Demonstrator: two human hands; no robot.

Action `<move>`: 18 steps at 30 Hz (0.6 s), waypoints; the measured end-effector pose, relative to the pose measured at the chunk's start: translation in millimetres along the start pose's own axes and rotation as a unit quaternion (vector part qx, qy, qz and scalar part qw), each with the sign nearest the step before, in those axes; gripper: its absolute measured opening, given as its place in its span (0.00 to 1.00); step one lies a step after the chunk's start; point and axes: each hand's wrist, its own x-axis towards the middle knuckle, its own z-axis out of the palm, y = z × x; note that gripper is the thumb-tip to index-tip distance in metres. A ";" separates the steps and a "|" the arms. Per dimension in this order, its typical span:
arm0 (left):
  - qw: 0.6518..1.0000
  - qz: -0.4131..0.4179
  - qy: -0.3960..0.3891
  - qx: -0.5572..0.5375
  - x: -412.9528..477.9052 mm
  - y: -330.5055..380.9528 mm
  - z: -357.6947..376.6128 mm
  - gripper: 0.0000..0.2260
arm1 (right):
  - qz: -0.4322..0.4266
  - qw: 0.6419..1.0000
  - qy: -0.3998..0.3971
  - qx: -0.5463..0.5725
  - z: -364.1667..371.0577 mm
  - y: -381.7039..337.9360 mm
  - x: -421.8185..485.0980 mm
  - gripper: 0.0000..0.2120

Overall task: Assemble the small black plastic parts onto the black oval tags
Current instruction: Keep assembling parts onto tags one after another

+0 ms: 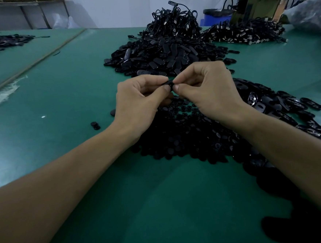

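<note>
Both hands meet above the green table (81,89). My left hand (137,102) and my right hand (212,91) pinch one small black piece (170,84) between thumbs and forefingers; fingers hide most of it, so I cannot tell tag from part. Under my hands lies a heap of small round black plastic parts (177,135). Black oval tags (280,103) spread to the right of my right wrist. A larger mound of oval tags (162,56) sits just beyond my hands.
Tangled black cords with clips (175,19) top the far mound, and another such pile (244,32) lies at the back right. Two loose round parts (95,125) sit left of my left wrist. A further pile (0,42) is at the far left. Blue bin (217,17) behind.
</note>
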 end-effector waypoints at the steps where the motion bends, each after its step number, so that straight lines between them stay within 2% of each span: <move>1: 1.000 -0.001 0.001 -0.004 0.3 0.3 0.0 0.07 | 0.001 1.000 0.001 0.001 0.1 0.0 0.2 0.01; 18: 0.999 -0.015 -0.007 -0.035 0.6 0.0 1.6 0.08 | 0.024 0.999 0.007 0.030 -0.7 1.1 1.2 0.04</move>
